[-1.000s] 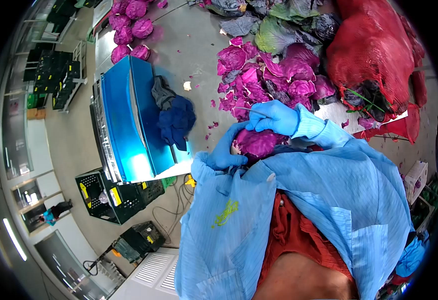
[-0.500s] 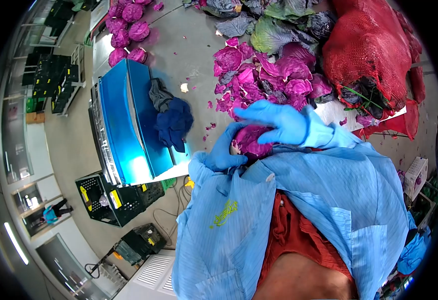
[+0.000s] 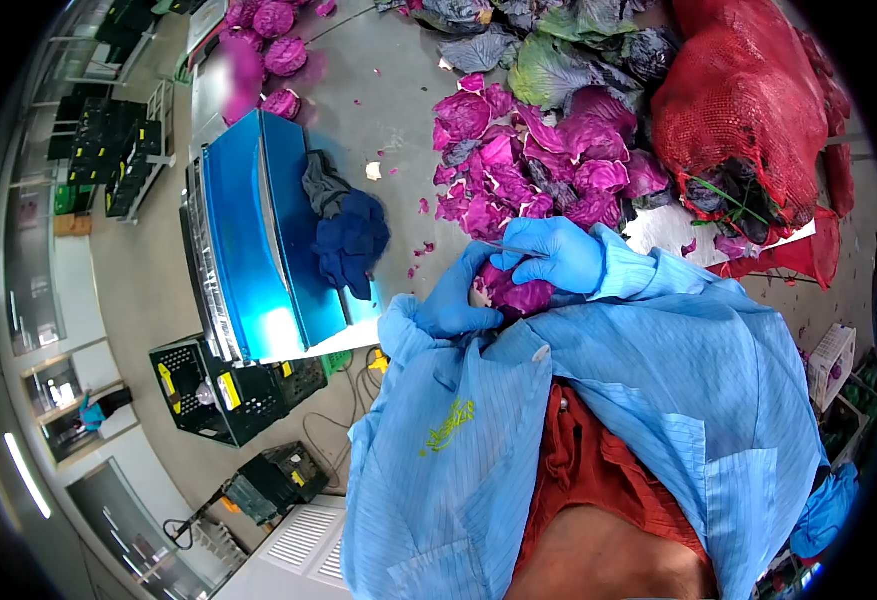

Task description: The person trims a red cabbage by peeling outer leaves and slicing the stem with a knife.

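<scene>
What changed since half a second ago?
The right hand, stretched out open toward the leaf pile then, has drawn back and curled in at the cabbage, a thin blade now visible in its grip. The left hand still holds the cabbage; the red mesh bag stays put.

strip lights (image 3: 28,475), glare on blue box (image 3: 249,240), dark bowed edges

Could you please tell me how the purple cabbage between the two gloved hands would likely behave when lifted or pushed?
The purple cabbage looks rounded, so it would probably roll if pushed. Its compact, tightly wrapped look suggests a firm head, perhaps heavy for its size. Its outer leaves may tear off, judging by the loose leaves heaped on the table.
</scene>
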`<state>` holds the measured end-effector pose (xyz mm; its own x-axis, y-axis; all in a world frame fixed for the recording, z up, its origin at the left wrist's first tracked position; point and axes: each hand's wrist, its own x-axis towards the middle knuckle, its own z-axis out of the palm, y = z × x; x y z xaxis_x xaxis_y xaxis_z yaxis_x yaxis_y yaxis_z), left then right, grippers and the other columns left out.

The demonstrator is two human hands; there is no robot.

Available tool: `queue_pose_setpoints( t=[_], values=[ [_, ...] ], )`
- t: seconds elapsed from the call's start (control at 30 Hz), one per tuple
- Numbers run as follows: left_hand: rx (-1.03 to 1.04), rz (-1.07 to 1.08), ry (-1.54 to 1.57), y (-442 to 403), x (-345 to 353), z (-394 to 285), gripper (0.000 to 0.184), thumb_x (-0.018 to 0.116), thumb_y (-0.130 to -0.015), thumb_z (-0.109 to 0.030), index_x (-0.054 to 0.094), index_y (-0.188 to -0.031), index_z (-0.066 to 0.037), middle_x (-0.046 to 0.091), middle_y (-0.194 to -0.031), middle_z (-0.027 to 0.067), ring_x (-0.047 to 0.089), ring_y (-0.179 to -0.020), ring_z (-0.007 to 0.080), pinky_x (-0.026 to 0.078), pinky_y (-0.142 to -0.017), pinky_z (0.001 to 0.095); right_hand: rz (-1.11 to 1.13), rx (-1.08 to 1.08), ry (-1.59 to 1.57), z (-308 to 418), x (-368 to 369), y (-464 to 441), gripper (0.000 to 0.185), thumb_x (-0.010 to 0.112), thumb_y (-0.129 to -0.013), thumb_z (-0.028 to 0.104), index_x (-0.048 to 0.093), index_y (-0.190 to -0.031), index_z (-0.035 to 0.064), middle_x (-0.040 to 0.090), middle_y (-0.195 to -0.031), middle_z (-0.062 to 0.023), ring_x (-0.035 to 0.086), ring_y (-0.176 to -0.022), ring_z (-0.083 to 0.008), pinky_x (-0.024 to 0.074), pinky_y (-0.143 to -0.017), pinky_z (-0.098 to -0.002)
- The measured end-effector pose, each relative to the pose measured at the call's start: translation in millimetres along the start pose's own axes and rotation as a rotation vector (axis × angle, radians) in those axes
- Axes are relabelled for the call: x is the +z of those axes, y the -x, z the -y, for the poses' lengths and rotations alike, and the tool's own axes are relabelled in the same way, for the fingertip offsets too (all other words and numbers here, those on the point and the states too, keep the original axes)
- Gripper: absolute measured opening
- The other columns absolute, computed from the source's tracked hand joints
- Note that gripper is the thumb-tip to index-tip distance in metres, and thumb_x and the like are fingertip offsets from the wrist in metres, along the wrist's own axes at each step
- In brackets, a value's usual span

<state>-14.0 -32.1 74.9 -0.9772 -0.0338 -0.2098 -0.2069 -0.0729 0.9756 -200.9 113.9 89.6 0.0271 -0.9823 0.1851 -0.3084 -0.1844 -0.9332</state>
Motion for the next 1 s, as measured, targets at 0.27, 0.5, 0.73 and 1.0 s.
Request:
queue_pose_setpoints(
  t=[0.27, 0.5, 0.73, 1.0],
  values=[
    [0.036, 0.029, -0.065, -3, -1, -2, 0.093, 0.076, -0.055, -0.017, 0.039, -0.139, -0.003, 0.047, -0.131, 0.0136, 0.045, -0.124, 0.0252, 0.032, -0.109, 0.0386, -0.023, -0.032, 0.072, 18, -5, 15, 0.03, 0.069, -0.08, 0.012, 0.067, -0.108, 0.0028, 0.063, -0.098, -0.0125, 0.064, -0.086, -0.0285, 0.053, -0.074, -0.0367],
    [0.15, -0.019, -0.054, 11, -7, 9, 0.093, 0.076, -0.059, -0.014, 0.035, -0.141, -0.003, 0.045, -0.133, 0.0147, 0.044, -0.127, 0.0267, 0.032, -0.109, 0.0384, -0.165, 0.294, -0.465, 19, -30, 43, 0.054, 0.07, -0.076, 0.0, 0.058, -0.128, 0.0064, 0.065, -0.102, -0.0093, 0.061, -0.091, -0.0177, 0.0491, -0.08, -0.0282],
    [0.076, -0.029, -0.012, 16, -7, 12, 0.094, 0.074, -0.058, -0.015, 0.033, -0.141, -0.002, 0.043, -0.134, 0.0148, 0.043, -0.128, 0.0276, 0.031, -0.109, 0.0387, 0.002, 0.036, 0.094, 21, -10, 6, 0.063, 0.071, -0.08, 0.017, 0.05, -0.139, 0.0145, 0.055, -0.124, -0.0145, 0.056, -0.114, -0.0302, 0.0473, -0.095, -0.0361],
    [0.131, -0.067, -0.035, 22, -9, 26, 0.098, 0.077, -0.055, -0.016, 0.033, -0.142, -0.001, 0.043, -0.137, 0.015, 0.042, -0.129, 0.0285, 0.03, -0.11, 0.0397, -0.083, 0.26, -0.289, -7, 6, 13, 0.051, 0.068, -0.084, 0.006, 0.054, -0.133, 0.005, 0.057, -0.12, -0.0106, 0.053, -0.118, -0.022, 0.0402, -0.102, -0.0331]
  ],
)
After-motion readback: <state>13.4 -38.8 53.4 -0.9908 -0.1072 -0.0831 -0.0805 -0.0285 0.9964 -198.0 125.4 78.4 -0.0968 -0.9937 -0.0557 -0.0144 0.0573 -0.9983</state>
